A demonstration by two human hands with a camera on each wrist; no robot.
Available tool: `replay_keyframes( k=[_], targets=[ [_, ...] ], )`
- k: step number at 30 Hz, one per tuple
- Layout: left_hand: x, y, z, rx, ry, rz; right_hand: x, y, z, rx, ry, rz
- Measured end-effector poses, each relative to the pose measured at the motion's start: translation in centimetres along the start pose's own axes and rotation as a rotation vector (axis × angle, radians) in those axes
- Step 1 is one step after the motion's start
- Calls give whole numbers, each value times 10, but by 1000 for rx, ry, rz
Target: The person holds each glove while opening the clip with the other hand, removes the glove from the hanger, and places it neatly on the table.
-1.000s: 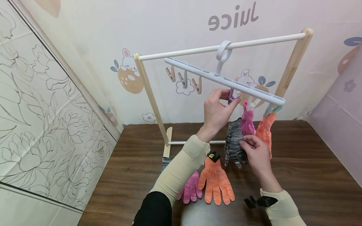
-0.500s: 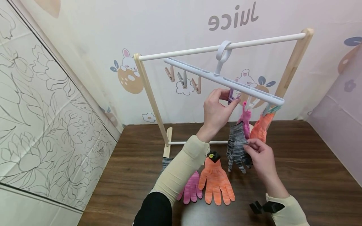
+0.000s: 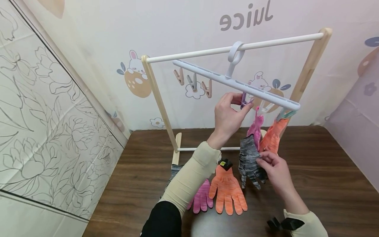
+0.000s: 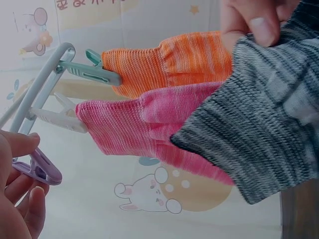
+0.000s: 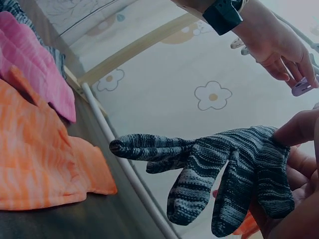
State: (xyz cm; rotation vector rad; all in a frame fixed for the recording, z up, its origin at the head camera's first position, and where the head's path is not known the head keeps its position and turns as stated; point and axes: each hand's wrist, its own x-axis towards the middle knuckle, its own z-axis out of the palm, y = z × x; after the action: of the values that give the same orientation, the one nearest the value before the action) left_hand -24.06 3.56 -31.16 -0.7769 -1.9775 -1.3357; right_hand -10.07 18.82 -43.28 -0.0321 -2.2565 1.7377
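My left hand (image 3: 228,115) pinches a purple clothespin (image 4: 42,167) under the white hanger bar (image 3: 204,72). Lower and to the right, my right hand (image 3: 278,171) grips a grey-and-black striped knit glove (image 3: 248,158) by its side, fingers dangling downward. The glove's cuff is apart from the purple clothespin, as the left wrist view shows. Behind it hang a pink glove (image 4: 114,124) in a white clothespin (image 4: 57,119) and an orange glove (image 4: 134,69) in a green clothespin (image 4: 92,72). The grey glove partly covers both.
A wooden rack with a white top rod (image 3: 189,56) carries the hanger. Two beige clothespins and a grey clothespin (image 3: 192,82) hang from its left half. On the brown table (image 3: 142,171) lie an orange glove (image 3: 228,191), a pink glove (image 3: 202,197) and a grey striped glove (image 3: 175,170).
My right hand has lowered the grey glove and shifted slightly right. The hanging pink and orange gloves have swung a little left. My left hand stays at the purple clothespin.
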Motion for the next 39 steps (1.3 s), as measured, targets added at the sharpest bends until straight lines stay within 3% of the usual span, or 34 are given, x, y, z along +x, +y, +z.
replay_keyframes(
  k=[13, 27, 34, 39],
  targets=[
    [0, -1, 0, -17, -10, -7, -12, 19, -7, 6, -36, 46],
    [-1, -1, -3, -19, -30, -28, -26, 44, -12, 239, -69, 130],
    [-3, -1, -1, -36, -26, -34, -37, 51, -12, 494, -98, 240],
    [-3, 0, -1, -35, -15, -21, -37, 57, -12, 525, -122, 339]
  ],
)
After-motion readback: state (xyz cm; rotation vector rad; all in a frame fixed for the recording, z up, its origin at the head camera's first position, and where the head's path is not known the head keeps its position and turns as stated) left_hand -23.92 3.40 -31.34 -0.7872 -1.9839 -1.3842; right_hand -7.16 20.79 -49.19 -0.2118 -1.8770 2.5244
